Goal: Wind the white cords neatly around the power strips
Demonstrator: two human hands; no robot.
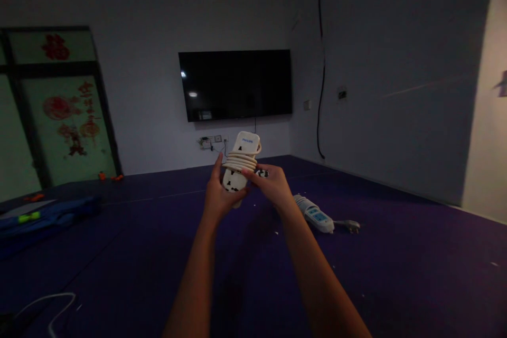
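Observation:
I hold a white power strip (245, 149) upright in front of me, its cord wound in several loops around its middle. My left hand (219, 196) grips the strip's lower end, fingers wrapped round it. My right hand (270, 184) pinches the cord beside the loops, with what looks like the dark plug (262, 172) at its fingertips. Both arms reach forward over a dark purple floor.
A second white power strip (315, 214) with its plug lies on the floor to the right. A wall-mounted television (235, 84) hangs ahead above wall sockets (212, 141). A blue bag (47, 216) lies at the left, a white cable (55, 306) at the lower left.

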